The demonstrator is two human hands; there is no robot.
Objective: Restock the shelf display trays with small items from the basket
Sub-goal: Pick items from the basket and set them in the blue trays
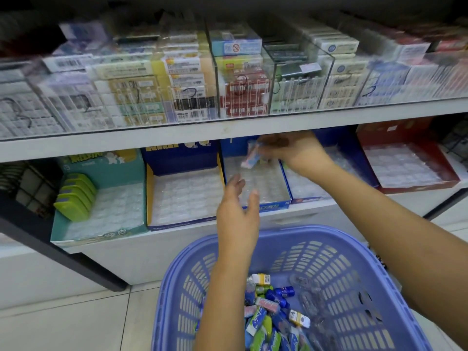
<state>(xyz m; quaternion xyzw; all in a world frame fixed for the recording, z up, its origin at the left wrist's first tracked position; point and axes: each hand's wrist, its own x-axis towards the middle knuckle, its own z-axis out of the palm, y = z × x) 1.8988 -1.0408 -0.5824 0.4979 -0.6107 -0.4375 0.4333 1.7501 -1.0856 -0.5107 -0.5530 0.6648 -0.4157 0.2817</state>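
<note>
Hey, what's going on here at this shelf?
A person is restocking. The right hand pinches a small pink and blue packet over the middle blue tray on the lower shelf. The left hand hovers open at that tray's front edge. Below, the purple basket holds more small packets.

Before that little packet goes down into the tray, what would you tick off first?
1. Grip: the right hand pinches the packet. Ok.
2. Position: the packet hangs over the middle blue tray. Ok.
3. Room: the tray's clear insert looks empty. Ok.
4. Left hand: open, holding nothing, near the tray's front edge. Ok.
5. Packet matches the tray's brand: too blurred, cannot tell.
6. Supply: the basket holds plenty of packs. Ok.
</note>
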